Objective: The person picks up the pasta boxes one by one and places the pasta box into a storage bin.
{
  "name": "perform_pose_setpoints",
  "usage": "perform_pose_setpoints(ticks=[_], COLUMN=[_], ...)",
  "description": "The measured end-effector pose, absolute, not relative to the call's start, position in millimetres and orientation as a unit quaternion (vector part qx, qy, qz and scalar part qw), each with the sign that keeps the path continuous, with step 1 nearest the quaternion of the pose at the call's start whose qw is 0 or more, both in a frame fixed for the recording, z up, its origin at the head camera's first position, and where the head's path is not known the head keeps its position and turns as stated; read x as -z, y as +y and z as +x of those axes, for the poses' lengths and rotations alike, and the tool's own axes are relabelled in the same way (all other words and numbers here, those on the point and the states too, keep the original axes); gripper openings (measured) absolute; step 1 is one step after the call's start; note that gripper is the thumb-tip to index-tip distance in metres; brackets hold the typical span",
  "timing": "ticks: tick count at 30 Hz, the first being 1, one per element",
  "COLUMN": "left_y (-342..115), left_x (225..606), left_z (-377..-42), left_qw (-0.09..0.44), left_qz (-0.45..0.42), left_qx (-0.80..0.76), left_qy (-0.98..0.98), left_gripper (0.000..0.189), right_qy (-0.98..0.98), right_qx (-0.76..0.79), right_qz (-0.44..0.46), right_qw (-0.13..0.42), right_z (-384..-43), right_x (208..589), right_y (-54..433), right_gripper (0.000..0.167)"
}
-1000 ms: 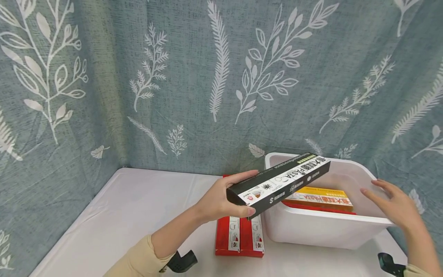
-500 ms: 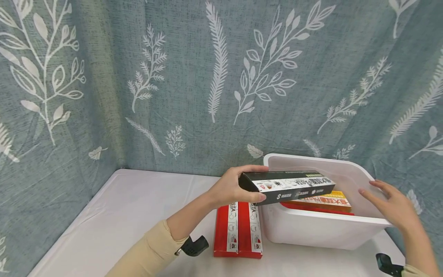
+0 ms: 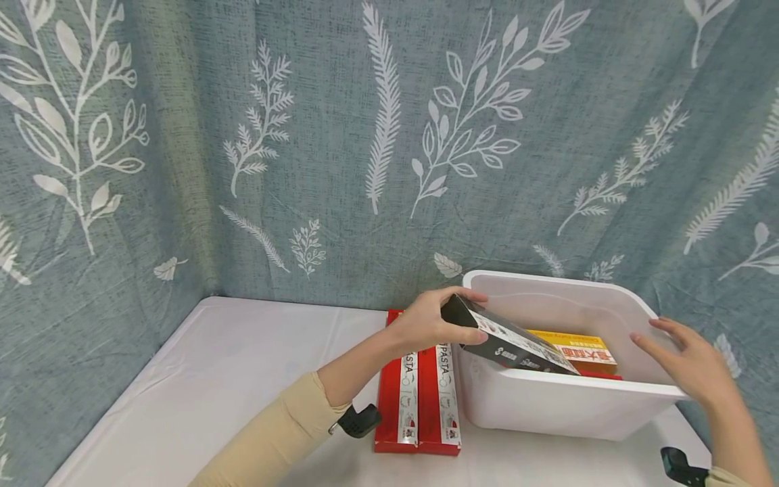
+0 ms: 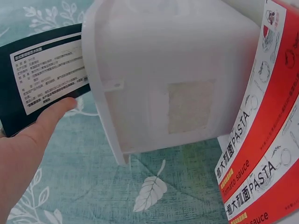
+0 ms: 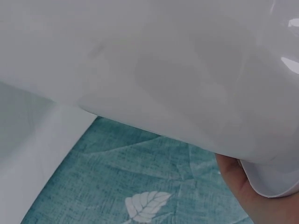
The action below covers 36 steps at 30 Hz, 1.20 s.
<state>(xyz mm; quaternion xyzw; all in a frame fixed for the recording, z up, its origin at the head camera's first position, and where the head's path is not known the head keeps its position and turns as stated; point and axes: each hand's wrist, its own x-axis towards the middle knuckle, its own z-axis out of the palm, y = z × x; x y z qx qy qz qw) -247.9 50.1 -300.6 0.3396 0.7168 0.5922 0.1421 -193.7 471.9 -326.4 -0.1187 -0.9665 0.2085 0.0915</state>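
Note:
My left hand grips one end of a black pasta box, thumb on the near side and fingers on the far side. The box tilts down to the right, its far end inside a white plastic bin. In the left wrist view the box's back label shows, partly behind the bin's rim. My right hand holds the bin's right rim; the right wrist view shows that hand around the rim's edge. Inside the bin lie a yellow pasta box and something red, mostly hidden.
Two red pasta boxes lie side by side on the white-covered table, just left of the bin. A blue-green leaf-patterned curtain hangs behind and at both sides.
My left hand has moved right and brought the black pasta box over the bin, then tipped its far end down inside. The right hand has stayed at the rim.

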Motion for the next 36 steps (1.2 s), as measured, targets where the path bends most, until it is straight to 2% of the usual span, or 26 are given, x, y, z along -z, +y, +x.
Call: perform_pose_setpoints(ticks=[11, 20, 23, 29, 36], left_y=[80.7, 107.9, 118.7, 130.8, 115.4], left_x=[291.6, 297.5, 297.6, 298.5, 302.1], left_z=[-257.4, -265.2, -262.6, -253.5, -246.5], left_qw=[0.160, 0.230, 0.197, 0.076, 0.054], left_qz=[0.369, 0.395, 0.413, 0.434, 0.421], left_qx=[-0.552, -0.554, -0.502, -0.435, -0.487], left_qy=[0.730, 0.696, 0.734, 0.785, 0.764], left_gripper=[0.054, 0.081, 0.088, 0.090, 0.084], right_qy=[-0.965, -0.967, -0.967, -0.965, -0.967], right_qx=[-0.208, -0.207, -0.205, -0.211, -0.200], right_qz=[-0.126, -0.114, -0.114, -0.125, -0.126], right_qw=[0.093, 0.095, 0.095, 0.092, 0.100], right_z=[-192.9, -192.6, -192.3, -193.6, -195.2], right_x=[324.8, 325.4, 327.1, 329.9, 329.3], right_y=[470.0, 468.9, 469.3, 469.0, 471.3], right_gripper=[0.083, 0.082, 0.081, 0.083, 0.083])
